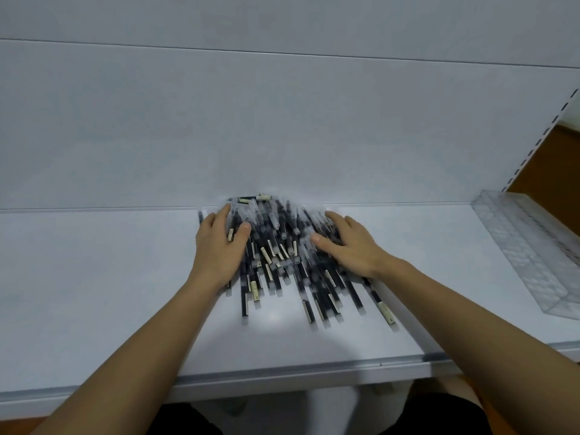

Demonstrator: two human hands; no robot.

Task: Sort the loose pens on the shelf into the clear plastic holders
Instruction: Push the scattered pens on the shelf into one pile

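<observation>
A heap of black pens (pixel 282 255) with frosted caps and pale labels lies on the white shelf (pixel 94 277), against the back panel. My left hand (pixel 219 246) rests flat on the left side of the heap, fingers spread over the pens. On the heap's right side my right hand (pixel 348 246) lies palm down, fingers among the pens. Neither hand grips a pen. A clear plastic holder (pixel 527 246) with several compartments lies at the shelf's right end, apart from the heap.
The shelf's white back panel (pixel 282 120) rises straight behind the heap. A slotted upright (pixel 539 136) stands at the far right, with a brown surface beyond it. The shelf's front lip (pixel 282 370) runs below my forearms.
</observation>
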